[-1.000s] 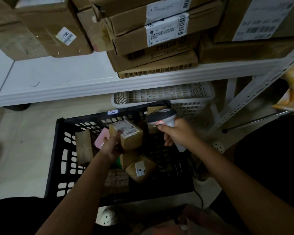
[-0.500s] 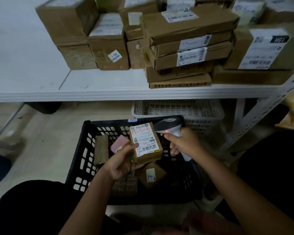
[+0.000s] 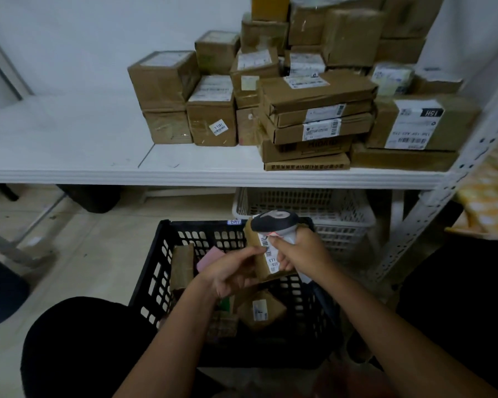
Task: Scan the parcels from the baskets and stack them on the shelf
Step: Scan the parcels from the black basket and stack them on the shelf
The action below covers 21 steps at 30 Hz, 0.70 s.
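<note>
My left hand [image 3: 233, 273] grips a small brown parcel [image 3: 262, 255] above the black basket [image 3: 153, 278], its white barcode label turned toward the scanner. My right hand [image 3: 302, 254] holds the grey and white scanner [image 3: 273, 222] right against the parcel, and a red glow falls on the label. Several more parcels lie in the basket, among them a brown one with a label [image 3: 260, 310], a tall brown one [image 3: 181, 267] and a pink packet [image 3: 210, 258]. The white shelf [image 3: 98, 156] above carries stacked cardboard boxes [image 3: 314, 122] on its right half.
A white basket [image 3: 339, 208] stands under the shelf behind the black one. The shelf's perforated white upright [image 3: 431, 214] slants down at the right. A yellow patterned cloth [image 3: 489, 205] lies far right. My dark-clothed knees frame the basket at left and right.
The parcel has turned and moved right, up against the scanner, so its label now faces the scanner head. The view has tilted up, showing more of the shelf.
</note>
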{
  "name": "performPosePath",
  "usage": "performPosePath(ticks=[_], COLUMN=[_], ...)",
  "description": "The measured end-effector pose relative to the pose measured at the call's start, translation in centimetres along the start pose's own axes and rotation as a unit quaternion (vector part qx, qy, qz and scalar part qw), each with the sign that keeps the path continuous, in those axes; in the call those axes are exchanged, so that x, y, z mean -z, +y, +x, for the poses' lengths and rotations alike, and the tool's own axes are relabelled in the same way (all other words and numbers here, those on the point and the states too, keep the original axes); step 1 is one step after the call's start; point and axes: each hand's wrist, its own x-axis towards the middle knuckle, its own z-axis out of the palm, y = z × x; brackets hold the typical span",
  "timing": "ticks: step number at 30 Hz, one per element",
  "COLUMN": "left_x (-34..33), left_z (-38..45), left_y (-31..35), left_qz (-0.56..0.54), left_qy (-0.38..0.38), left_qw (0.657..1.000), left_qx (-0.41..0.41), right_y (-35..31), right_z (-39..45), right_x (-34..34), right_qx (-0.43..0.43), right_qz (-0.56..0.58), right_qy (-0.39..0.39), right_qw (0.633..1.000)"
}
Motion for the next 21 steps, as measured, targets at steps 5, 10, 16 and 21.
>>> performPosePath(ticks=[5, 10, 16, 21], left_x=[-1.9, 0.2, 3.3, 3.6], left_z=[0.9, 0.7, -0.2, -1.1], left_y=[0.6, 1.4, 2.8, 4.3], left_qz=[0.022, 0.016, -0.02, -0.012], left_qy=[-0.007, 0.03, 0.093, 0.125], left_qw=[1.0, 0.999, 0.992, 0.984], left_qx=[-0.009, -0.027, -0.086, -0.13], right_y=[-0.7, -1.6, -5.5, -9.2], right_z=[-0.1, 0.4, 0.7, -0.3], right_x=[1.4, 3.6, 6.7, 7.9], right_qx=[0.007, -0.001, 0.003, 0.026], right_qz=[0.016, 0.05, 0.04, 0.01], right_qy=[0.015, 0.039, 0.001, -0.047], right_qw=[1.0, 0.998, 0.999, 0.999])
